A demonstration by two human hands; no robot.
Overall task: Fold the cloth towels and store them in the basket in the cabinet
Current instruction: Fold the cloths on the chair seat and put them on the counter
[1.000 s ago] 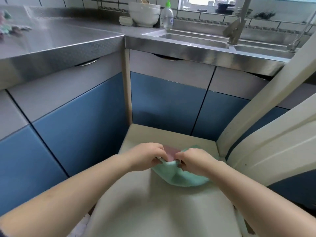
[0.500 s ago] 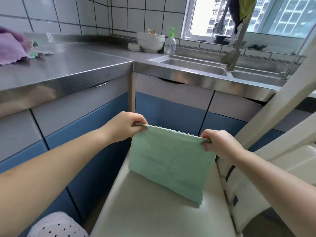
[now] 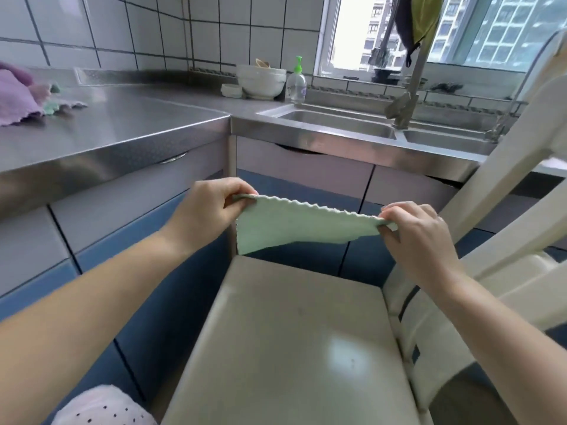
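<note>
Head view: two hands, one green towel.

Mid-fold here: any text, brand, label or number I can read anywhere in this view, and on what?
Nothing can be read in this view.
Pump bottle by the sink: it carries a label, but the print is too small and blurred to read.
Green towel, held between the left hand and the right hand: no tag or print shows.
Bowls, cabinet doors, chair: no markings visible.

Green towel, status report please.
Left hand and right hand pinch green towel top corners. Towel spread, clear above chair seat. Nothing in the way.
</note>
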